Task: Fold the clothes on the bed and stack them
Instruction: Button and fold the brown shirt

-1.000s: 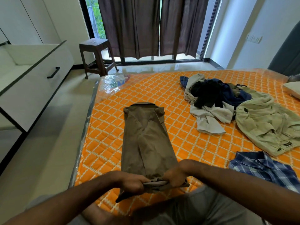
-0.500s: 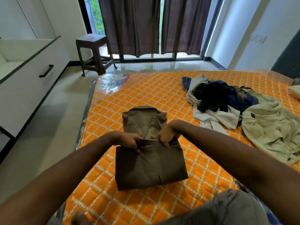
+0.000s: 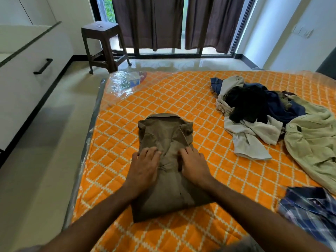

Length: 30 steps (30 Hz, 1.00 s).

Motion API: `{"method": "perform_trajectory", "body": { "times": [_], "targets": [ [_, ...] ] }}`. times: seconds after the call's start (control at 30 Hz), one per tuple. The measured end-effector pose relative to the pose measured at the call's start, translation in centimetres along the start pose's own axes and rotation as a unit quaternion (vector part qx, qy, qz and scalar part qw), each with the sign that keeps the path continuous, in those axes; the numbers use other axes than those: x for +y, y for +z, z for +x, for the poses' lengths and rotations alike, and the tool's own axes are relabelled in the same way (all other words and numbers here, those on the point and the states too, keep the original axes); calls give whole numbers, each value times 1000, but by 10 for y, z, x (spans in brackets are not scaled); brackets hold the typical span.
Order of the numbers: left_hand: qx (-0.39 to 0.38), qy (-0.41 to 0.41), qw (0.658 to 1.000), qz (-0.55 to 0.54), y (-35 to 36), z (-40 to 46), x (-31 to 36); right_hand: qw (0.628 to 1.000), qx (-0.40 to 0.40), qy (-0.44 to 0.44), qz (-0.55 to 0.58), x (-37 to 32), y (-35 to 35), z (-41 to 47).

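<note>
Both of my hands lie flat on the brown shirt [image 3: 169,171], fingers straight and spread, gripping nothing: my left hand [image 3: 144,167] on its left half, my right hand [image 3: 194,165] on its right half, the fingertips of both near the middle crease. It sits folded double on the orange bed [image 3: 181,91], near the left edge, collar end pointing away from me. I judge it light, soft cloth that slumps and shifts easily, so it needs pressing flat, and lifting it calls for palms slid under the two side edges rather than a pinch at one corner. Well apart to my right lies the unfolded heap of clothes [image 3: 254,110] and a beige shirt [image 3: 314,142]; a blue checked shirt [image 3: 309,206] lies near my right forearm.
</note>
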<state>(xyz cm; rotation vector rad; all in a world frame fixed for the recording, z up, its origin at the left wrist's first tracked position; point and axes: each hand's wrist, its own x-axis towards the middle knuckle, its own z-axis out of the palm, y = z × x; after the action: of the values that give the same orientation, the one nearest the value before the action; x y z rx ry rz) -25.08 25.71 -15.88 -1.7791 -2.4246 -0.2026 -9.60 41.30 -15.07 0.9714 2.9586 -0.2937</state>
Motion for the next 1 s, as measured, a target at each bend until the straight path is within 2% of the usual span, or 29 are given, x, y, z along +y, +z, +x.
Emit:
{"method": "perform_trajectory", "body": {
  "times": [0.07,0.1,0.17,0.27,0.43,0.6,0.73,0.87,0.93,1.0],
  "targets": [
    [67,9,997,-35,7,-25,19,990,126,-57,-6,-11,14,-32],
    [57,9,998,-37,15,-35,25,984,152,-89,-12,-14,23,-44],
    [2,-7,1000,-21,35,-52,31,986,119,-115,-18,-13,48,-61],
    [-58,-11,998,-28,56,-61,25,996,53,-70,9,-3,77,-67],
    [-79,0,997,-28,63,-57,23,999,42,-20,-4,0,91,-71],
    [-89,-4,995,-41,68,-57,23,999,41,-17,5,0,93,-72],
    [-70,0,994,-85,62,-42,12,994,61,16,90,8,79,-51],
    [12,59,997,-54,42,12,4,963,155,98,198,26,48,17],
    [2,100,994,-44,39,39,13,941,180,96,269,32,31,52],
    [-41,140,989,-29,52,53,26,931,136,63,334,39,18,84]
  ]
}}
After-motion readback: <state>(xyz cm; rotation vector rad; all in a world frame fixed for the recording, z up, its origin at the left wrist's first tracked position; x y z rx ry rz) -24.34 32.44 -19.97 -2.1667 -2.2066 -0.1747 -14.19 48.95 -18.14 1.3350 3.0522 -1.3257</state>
